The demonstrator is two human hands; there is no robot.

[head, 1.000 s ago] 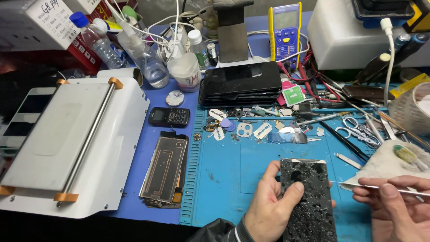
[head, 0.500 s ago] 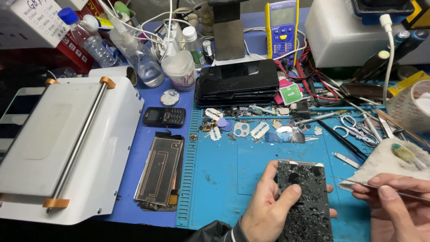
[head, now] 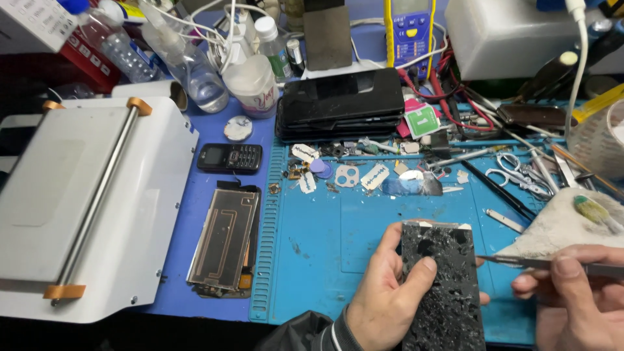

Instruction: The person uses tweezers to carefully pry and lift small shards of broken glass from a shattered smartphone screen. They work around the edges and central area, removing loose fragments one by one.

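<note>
- Down at the near edge of the bench, the left hand (head: 390, 292) grips a cracked phone back panel (head: 443, 286), black and pitted with broken patches, thumb pressed across its face and fingers wrapped behind its left edge.
- The panel is held upright-ish above the blue work mat (head: 364, 227), near right of centre, its top corners pale.
- The right hand (head: 572, 292) comes in from the right edge, fingers pinched together around a thin metal blade tool (head: 520, 262), whose tip meets the right edge of the panel.
- Just behind that hand lies a grubby white cloth (head: 559, 227) with a small green-handled brush (head: 595, 211) on it.
- Farther off on the mat sits a scatter of small parts: a razor blade (head: 375, 175), a camera-lens frame (head: 346, 175), and scissors (head: 520, 175) to the right.
- A stack of black phone panels (head: 341, 110) rests at the far side of the mat, with a yellow multimeter (head: 409, 32) beyond it.
- Left of the mat, on blue bench surface, lie a small black keypad phone (head: 229, 158) and, nearer, an opened phone frame (head: 224, 240) with a copper-coloured coil showing.
- At the far left stands a white screen-separator machine (head: 84, 201) with a metal bar and orange end caps.
- Clear plastic bottles (head: 195, 71) cluster at the far left behind it.
</note>
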